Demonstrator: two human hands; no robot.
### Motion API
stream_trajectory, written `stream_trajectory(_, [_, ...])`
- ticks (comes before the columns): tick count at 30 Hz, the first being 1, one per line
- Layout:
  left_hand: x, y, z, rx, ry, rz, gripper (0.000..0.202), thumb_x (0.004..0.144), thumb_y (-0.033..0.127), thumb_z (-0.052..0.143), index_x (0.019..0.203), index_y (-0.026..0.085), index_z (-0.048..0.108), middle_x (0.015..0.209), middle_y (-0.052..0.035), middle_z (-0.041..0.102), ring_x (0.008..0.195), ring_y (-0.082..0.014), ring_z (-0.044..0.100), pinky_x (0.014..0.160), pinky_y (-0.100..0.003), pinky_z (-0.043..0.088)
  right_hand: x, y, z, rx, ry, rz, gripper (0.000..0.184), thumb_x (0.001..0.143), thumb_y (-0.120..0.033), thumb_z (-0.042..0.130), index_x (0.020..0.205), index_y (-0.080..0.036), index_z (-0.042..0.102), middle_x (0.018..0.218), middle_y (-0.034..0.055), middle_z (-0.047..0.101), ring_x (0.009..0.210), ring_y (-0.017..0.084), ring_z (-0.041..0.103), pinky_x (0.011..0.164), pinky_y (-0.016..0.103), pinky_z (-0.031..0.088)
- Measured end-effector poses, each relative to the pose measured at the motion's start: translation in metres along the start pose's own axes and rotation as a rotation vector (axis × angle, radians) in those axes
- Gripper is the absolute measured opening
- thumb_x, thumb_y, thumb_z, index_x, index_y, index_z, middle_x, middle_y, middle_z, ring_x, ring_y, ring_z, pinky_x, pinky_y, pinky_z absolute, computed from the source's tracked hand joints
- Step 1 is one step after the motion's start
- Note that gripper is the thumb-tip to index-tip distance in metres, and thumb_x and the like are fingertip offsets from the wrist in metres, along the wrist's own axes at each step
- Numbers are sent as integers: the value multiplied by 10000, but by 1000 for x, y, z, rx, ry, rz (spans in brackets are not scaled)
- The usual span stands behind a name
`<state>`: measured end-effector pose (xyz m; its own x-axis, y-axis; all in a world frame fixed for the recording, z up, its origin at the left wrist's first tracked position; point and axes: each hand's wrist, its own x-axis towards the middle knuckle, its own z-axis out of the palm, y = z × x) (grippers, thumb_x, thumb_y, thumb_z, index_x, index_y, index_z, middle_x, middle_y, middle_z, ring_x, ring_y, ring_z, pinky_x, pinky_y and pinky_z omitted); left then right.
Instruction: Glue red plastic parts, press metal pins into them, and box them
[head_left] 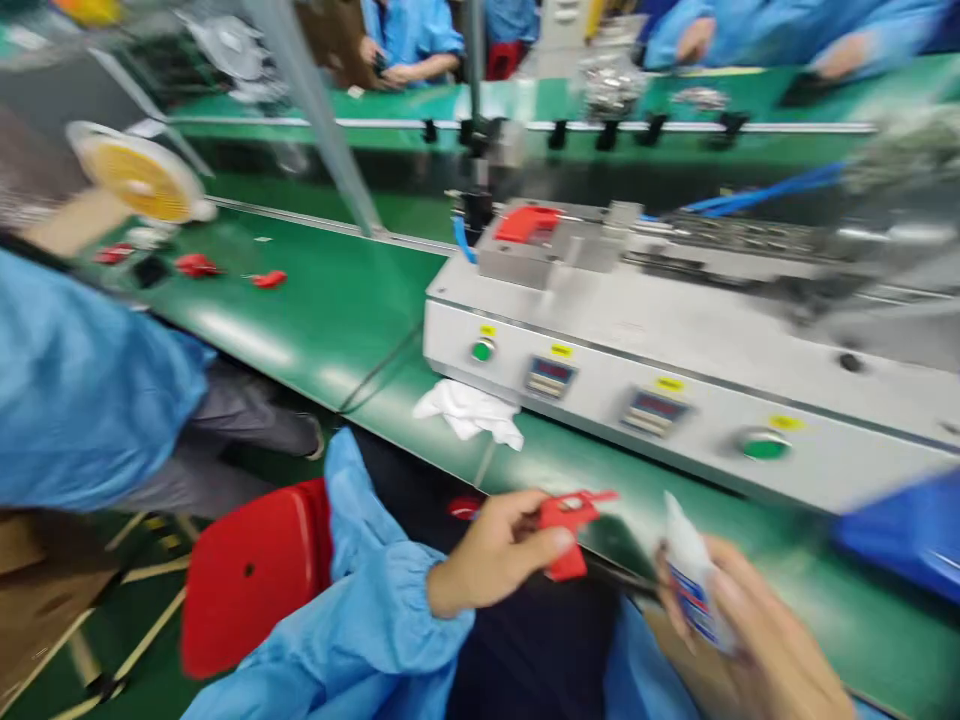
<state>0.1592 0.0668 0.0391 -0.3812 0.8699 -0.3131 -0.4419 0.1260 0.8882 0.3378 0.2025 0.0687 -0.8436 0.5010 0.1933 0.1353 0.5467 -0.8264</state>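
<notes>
My left hand [499,550] is closed around a small red plastic part [568,528] at the near edge of the green bench. My right hand [750,630], low on the right, grips a small white squeeze bottle [694,575] with blue and red print, its nozzle pointing up and left towards the red part. Both sleeves are light blue. The picture is smeared by motion.
A grey machine [675,350] with green buttons and small displays fills the bench ahead, with a red part [525,222] in its fixture. A white cloth [469,410] lies before it. A co-worker in blue [82,380] sits at left by a red stool [251,575]; more red parts [199,265] lie there.
</notes>
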Motion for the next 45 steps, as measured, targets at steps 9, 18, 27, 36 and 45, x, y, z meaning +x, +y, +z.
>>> stream_trajectory(9, [-10, 4, 1, 60, -60, -46, 461, 845, 557, 769, 947, 109, 747, 821, -68, 687, 724, -156, 602, 625, -236, 513, -21, -16, 7, -255, 130, 66, 381, 1043, -336, 596, 1394, -211, 514, 1061, 102, 656, 877, 203, 668, 726, 287, 559])
stream_trajectory(18, [-10, 6, 1, 62, -61, -42, 394, 864, 491, 772, 968, 112, 751, 848, -66, 704, 734, -150, 624, 652, -230, 537, -18, -18, 7, -307, 150, -12, 359, 1018, -209, 627, 1373, -209, 577, 1054, 100, 638, 886, 196, 641, 786, 306, 566])
stream_trajectory(27, [-11, 7, 3, 67, -62, -52, 409, 847, 503, 785, 966, 114, 751, 786, -47, 665, 690, -144, 603, 606, -230, 519, -20, -15, 9, -510, 140, -50, 374, 1055, -247, 575, 1427, -219, 575, 1010, 91, 638, 809, 174, 663, 697, 271, 558])
stream_trajectory(36, [-16, 2, 5, 79, -79, -24, 360, 892, 462, 749, 944, 107, 716, 770, -33, 615, 679, -128, 560, 606, -230, 489, -28, -8, 12, -884, 212, -239, 307, 957, -79, 689, 1235, -202, 736, 986, 84, 676, 658, 134, 558, 608, 266, 423])
stream_trajectory(45, [-16, 3, 2, 122, -97, 73, 239, 934, 363, 715, 884, 131, 687, 763, 1, 527, 672, -105, 493, 602, -207, 438, -22, -21, 7, -309, 153, -25, 421, 995, -159, 645, 1413, -206, 614, 973, 74, 636, 811, 162, 647, 736, 260, 554])
